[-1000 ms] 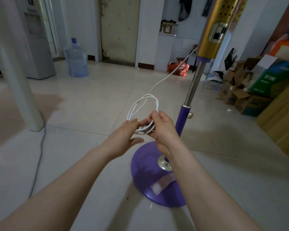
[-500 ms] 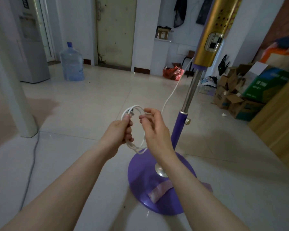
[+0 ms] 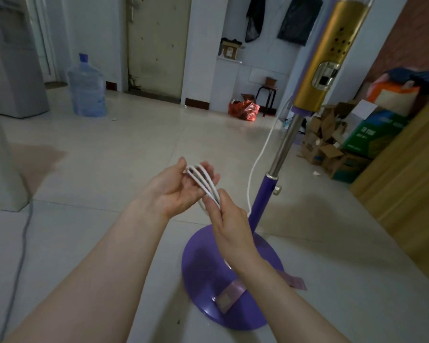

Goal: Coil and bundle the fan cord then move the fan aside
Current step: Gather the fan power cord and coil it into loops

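Since the earlier frame both hands have come up and the round loops are now squeezed into a flat, narrow bundle w/ the strands lying side by side. Left hand is palm-up, fingers half spread, cradling the upper end of the coiled cord with the thumb over the top; right hand pinches the lower end of the strands btwn thumb and fingers. Free run of cord climbs from the bundle up to the gold housing of the fan, just beside the pole. Purple base sits on the floor right under the forearms, fan not yet shifted. Risks, as I judge them: left grip looks loose, so the loops could spring open or slide off the palm if the right pinch lets go before a wrap goes round. Free run has little slack, so pulling the bundle away could tug the pole and rock the fan. Can't see the plug end; if it's dangling it may snag while wrapping.
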Demonstrator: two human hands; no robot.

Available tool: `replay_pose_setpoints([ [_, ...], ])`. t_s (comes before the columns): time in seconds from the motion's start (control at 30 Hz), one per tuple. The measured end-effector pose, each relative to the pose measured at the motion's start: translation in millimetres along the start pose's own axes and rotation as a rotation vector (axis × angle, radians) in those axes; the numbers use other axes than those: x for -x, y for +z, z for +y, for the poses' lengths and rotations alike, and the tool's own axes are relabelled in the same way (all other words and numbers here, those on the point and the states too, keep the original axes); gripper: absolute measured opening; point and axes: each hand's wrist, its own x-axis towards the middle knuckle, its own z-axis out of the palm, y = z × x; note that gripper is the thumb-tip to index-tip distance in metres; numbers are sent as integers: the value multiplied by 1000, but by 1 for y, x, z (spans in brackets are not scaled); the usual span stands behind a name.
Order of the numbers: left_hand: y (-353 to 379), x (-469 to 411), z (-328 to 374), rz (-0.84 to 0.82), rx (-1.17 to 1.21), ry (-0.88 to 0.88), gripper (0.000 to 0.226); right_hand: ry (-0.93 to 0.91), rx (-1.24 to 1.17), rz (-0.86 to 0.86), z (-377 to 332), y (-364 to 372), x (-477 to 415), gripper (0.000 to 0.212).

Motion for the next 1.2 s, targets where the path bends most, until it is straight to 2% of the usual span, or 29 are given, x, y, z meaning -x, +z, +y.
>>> replay_pose_setpoints([
  [0.07,-4,-6,-17,-43,-369,117,61,41,-53,73,-9,-7,-13,25],
  [0.13,-10,-6,-44,-113,-656,283,58,128,-154,103,-16,-19,-31,31],
  [0.27,-24,-11,-88,-179,-1345,792,27,380,-525,72,-19,-44,-53,30],
  [0.33,-27,-15,-93,-234,-1578,896,34,499,-806,40,-19,-59,-62,35],
  [0.4,-26,-25,-96,-210,-1739,948,49,619,-1065,8,-16,-77,-73,37],
  [0.43,-23,-27,-97,-182,-1759,947,42,677,-1161,-5,-13,-85,-77,38],
  [0.5,-9,-33,-102,-151,-1748,943,13,744,-1337,-29,-2,-105,-84,36],
  [0.57,5,-34,-107,-111,-1718,956,16,750,-1483,-85,7,-122,-87,34],
  [0.63,17,-36,-105,-40,-1629,998,24,693,-1451,-186,17,-132,-88,46],
  [0.73,39,-39,-92,93,-1363,990,35,525,-1126,-258,32,-131,-86,48],
  [0.83,57,-40,-75,158,-1098,865,39,278,-836,-139,39,-122,-77,36],
  [0.9,64,-39,-67,191,-986,802,40,124,-707,-95,39,-114,-69,29],
  [1.0,71,-39,-59,213,-870,721,39,-125,-371,-73,37,-101,-58,22],
  [1.1,83,-35,-52,233,-706,606,36,-288,-80,-65,36,-91,-53,32],
  [1.2,93,-27,-41,194,-510,492,37,-338,54,-50,35,-80,-54,53],
])
